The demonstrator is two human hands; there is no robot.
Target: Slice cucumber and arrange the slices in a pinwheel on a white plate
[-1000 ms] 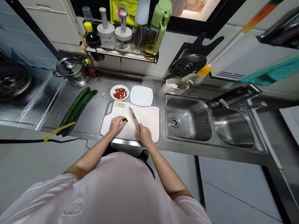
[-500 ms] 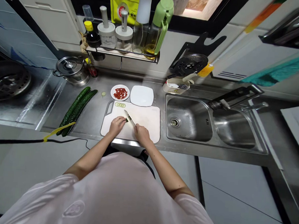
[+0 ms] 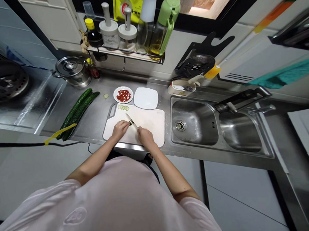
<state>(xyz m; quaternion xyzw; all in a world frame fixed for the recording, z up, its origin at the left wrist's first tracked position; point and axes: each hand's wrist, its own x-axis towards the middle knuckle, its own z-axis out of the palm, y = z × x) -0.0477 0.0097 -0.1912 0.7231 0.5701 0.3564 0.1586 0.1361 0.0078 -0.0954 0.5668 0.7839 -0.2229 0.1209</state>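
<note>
My right hand (image 3: 146, 136) is closed round the handle of a knife (image 3: 132, 121), whose blade points up and to the left over the white cutting board (image 3: 151, 122). My left hand (image 3: 120, 129) has its fingers bent round a short piece of cucumber (image 3: 130, 124); only its dark green end shows beside the blade. Several thin cucumber slices (image 3: 123, 107) lie overlapping in a row near the board's top left. Just beyond the board stand a white plate of chopped red pieces (image 3: 123, 95) and a bare white square plate (image 3: 146, 98).
Two whole cucumbers (image 3: 77, 114) lie left of the board, with a single slice (image 3: 105, 96) near them. A lidded steel pot (image 3: 72, 71) stands behind. The double sink (image 3: 196, 121) is at the right. A rack (image 3: 124, 53) of bottles and jars hangs above the counter.
The knife has shifted slightly left across the cucumber piece, and my right hand has moved a little left with it. The whole view has drifted slightly.
</note>
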